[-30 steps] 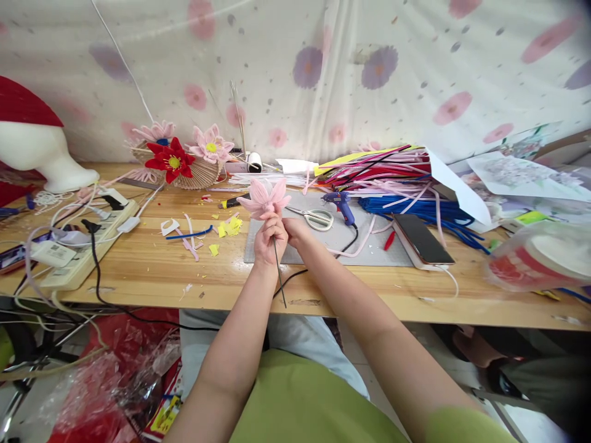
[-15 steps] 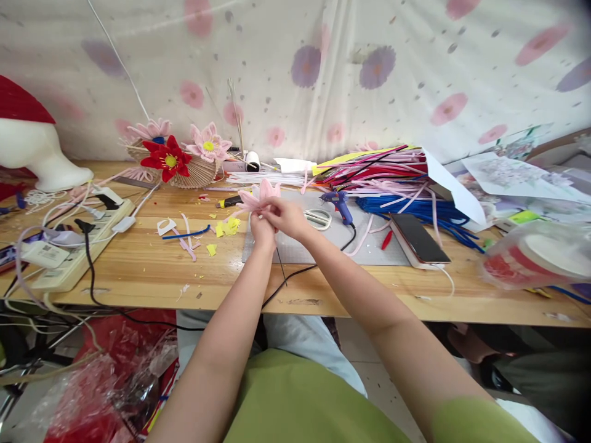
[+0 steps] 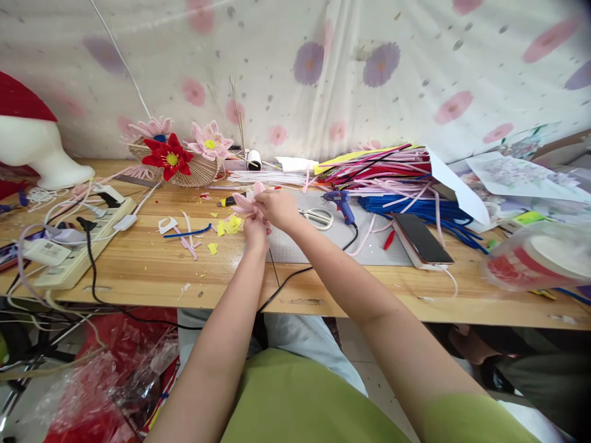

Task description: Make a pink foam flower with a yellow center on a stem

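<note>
While held at the base in left hand (image 3: 256, 235), with fingers closed, looks very light. Locate pink flower (image 3: 244, 206) left of scissors (image 3: 325, 218), by left end of mat (image 3: 300, 246). For right hand (image 3: 281, 209), at petals (image 3: 259, 188): cannot tell if pinching or merely touching. Expect soft, fuzzy petals, easily crushed; expect thin, stiffer stem (image 3: 274, 269), slanting toward near edge of table (image 3: 221, 280). Best take hold at petal base, where joined to stem; spare tips.

Worktop (image 3: 221, 277): wood | grey mat (image 3: 383, 252), glue gun (image 3: 340, 203), scissors (image 3: 318, 218) on it | left: power strip (image 3: 85, 252), yellow scraps (image 3: 229, 226) | right: blue stems (image 3: 415, 211)
</note>
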`<action>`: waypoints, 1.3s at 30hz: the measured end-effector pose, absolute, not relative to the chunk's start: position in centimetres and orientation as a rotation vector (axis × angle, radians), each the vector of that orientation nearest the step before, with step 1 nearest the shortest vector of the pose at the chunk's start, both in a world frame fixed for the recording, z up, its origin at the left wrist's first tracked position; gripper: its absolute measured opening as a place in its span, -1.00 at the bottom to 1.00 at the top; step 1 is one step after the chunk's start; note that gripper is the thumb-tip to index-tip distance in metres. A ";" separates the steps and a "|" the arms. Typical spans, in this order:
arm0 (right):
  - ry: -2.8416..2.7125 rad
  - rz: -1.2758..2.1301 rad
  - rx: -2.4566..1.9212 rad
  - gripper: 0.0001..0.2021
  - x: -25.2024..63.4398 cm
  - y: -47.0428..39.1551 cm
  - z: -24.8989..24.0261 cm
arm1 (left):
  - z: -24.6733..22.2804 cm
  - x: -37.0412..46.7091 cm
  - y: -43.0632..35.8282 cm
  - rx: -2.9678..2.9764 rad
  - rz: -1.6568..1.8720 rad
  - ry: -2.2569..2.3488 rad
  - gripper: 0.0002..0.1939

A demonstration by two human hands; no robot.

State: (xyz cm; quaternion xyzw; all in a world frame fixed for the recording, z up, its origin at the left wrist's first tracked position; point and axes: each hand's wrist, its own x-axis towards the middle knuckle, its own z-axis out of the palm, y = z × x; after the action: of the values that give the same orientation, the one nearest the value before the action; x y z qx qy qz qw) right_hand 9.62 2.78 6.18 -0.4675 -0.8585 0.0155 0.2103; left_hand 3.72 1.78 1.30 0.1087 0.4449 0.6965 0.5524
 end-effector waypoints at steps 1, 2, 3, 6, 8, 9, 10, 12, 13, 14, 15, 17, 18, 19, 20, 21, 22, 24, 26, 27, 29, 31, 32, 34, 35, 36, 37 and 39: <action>-2.321 0.050 -1.337 -0.73 10.3 3.1 6.1 | 1.4 3.5 1.3 0.231 1.627 1.047 -0.85; -2.249 0.067 -1.372 -0.74 11.0 3.3 6.0 | 1.5 3.2 0.8 0.196 1.595 1.021 -0.84; -2.182 0.088 -1.398 -0.74 11.6 3.6 5.7 | 1.7 2.9 0.4 0.155 1.547 0.968 -0.82; -2.023 0.134 -1.424 -0.75 12.8 4.1 4.4 | 2.0 2.2 -0.5 0.016 1.372 0.710 -0.77; -1.940 0.134 -1.435 -0.76 13.0 4.0 3.3 | 2.1 1.9 -0.8 -0.073 1.291 0.558 -0.76; -1.912 0.119 -1.424 -0.76 13.0 3.9 2.8 | 2.1 1.7 -0.9 -0.112 1.273 0.504 -0.75; -1.900 0.094 -1.393 -0.77 13.0 3.8 2.4 | 2.1 1.7 -1.0 -0.147 1.266 0.461 -0.75; -1.911 0.040 -1.297 -0.77 13.0 3.5 1.5 | 2.2 1.5 -1.2 -0.210 1.258 0.388 -0.76; -1.913 0.026 -1.259 -0.77 13.1 3.4 1.1 | 2.3 1.4 -1.3 -0.238 1.250 0.358 -0.76; -1.901 0.030 -1.246 -0.77 13.1 3.3 0.8 | 2.4 1.4 -1.4 -0.266 1.236 0.332 -0.77; -1.870 0.052 -1.262 -0.78 13.1 3.3 0.6 | 2.5 1.3 -1.5 -0.291 1.219 0.309 -0.77; -1.786 0.130 -1.344 -0.80 13.2 3.2 0.1 | 2.7 1.2 -1.8 -0.332 1.190 0.282 -0.78; -1.754 0.176 -1.385 -0.80 13.2 3.1 0.0 | 2.8 1.2 -1.9 -0.342 1.186 0.272 -0.78; -1.735 0.219 -1.416 -0.80 13.2 3.0 -0.2 | 2.8 1.2 -2.1 -0.342 1.188 0.263 -0.78; -1.727 0.257 -1.437 -0.80 13.1 2.8 -0.4 | 2.8 1.3 -2.2 -0.329 1.195 0.258 -0.78; -1.721 0.287 -1.449 -0.80 13.0 2.7 -0.5 | 2.7 1.4 -2.3 -0.304 1.204 0.258 -0.77; -1.713 0.311 -1.456 -0.81 12.9 2.4 -0.6 | 2.5 1.6 -2.4 -0.271 1.215 0.260 -0.76; -1.691 0.353 -1.458 -0.83 12.6 2.0 -0.8 | 2.2 1.9 -2.4 -0.200 1.245 0.261 -0.75; -1.667 0.412 -1.453 -0.84 12.3 1.8 -0.9 | 1.8 2.1 -2.3 -0.148 1.264 0.271 -0.74; -1.653 0.453 -1.448 -0.84 12.2 1.8 -0.9 | 1.6 2.2 -2.2 -0.128 1.256 0.289 -0.74; -1.619 0.536 -1.434 -0.82 12.0 1.9 -0.9 | 1.4 2.2 -1.8 -0.086 1.206 0.357 -0.75; -1.598 0.588 -1.408 -0.82 11.9 2.1 -0.9 | 1.3 2.0 -1.5 -0.035 1.150 0.433 -0.75; -1.592 0.596 -1.392 -0.82 11.9 2.2 -0.8 | 1.4 1.9 -1.3 -0.005 1.138 0.464 -0.75; -1.586 0.598 -1.368 -0.83 11.8 2.2 -0.8 | 1.5 1.7 -1.2 0.067 1.162 0.519 -0.73; -1.579 0.597 -1.362 -0.84 11.7 2.1 -0.7 | 1.6 1.7 -1.2 0.107 1.187 0.547 -0.73; -1.570 0.599 -1.358 -0.84 11.7 2.0 -0.7 | 1.7 1.7 -1.3 0.147 1.211 0.576 -0.72; -1.559 0.604 -1.350 -0.84 11.6 1.8 -0.6 | 1.8 1.7 -1.4 0.182 1.229 0.603 -0.72; -1.530 0.627 -1.323 -0.81 11.5 1.6 -0.5 | 2.0 1.7 -1.5 0.235 1.223 0.628 -0.72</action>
State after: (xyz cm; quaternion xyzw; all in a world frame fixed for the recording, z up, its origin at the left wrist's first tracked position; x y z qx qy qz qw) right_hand 11.51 1.55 -0.48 -0.5447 -0.6299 0.2583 0.4897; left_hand 1.75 -1.53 2.05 0.1083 0.2890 0.5632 0.7666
